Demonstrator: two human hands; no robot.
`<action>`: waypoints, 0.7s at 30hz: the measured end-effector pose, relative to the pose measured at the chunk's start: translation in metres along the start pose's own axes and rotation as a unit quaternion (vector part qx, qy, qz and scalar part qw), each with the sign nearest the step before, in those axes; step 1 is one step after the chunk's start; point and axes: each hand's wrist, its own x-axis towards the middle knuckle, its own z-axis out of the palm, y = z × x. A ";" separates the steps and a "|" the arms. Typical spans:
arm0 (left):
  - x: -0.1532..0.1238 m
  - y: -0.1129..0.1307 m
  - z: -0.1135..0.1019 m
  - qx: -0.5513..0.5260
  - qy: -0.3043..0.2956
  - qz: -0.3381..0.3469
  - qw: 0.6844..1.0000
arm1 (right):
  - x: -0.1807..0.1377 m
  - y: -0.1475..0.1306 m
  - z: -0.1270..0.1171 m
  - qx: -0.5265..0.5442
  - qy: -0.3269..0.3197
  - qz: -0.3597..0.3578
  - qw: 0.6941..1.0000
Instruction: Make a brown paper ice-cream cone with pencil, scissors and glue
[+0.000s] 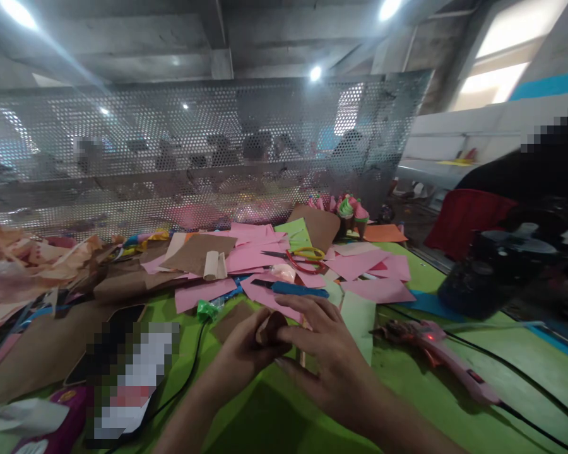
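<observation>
My left hand [242, 352] is closed around a small rolled piece of brown paper [271, 328], held just above the green table [454, 403]. My right hand [326, 353] lies over it from the right, fingers stretched and resting against the brown roll. Both hands are at the table's near middle. Just beyond them lie pink paper sheets [260, 258], a blue-handled cutter [293, 289] and red-and-yellow scissors [303, 258].
A pink glue gun [435, 343] with a black cord lies at the right. Brown paper sheets [42, 353] and scraps cover the left. Paper ice-cream cones [353, 214] stand at the back before a perforated metal screen [208, 145]. A person in dark clothing [515, 208] is at the far right.
</observation>
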 end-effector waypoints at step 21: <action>-0.002 -0.007 0.000 -0.047 -0.010 -0.017 0.999 | -0.001 -0.004 -0.001 -0.034 -0.023 0.017 0.999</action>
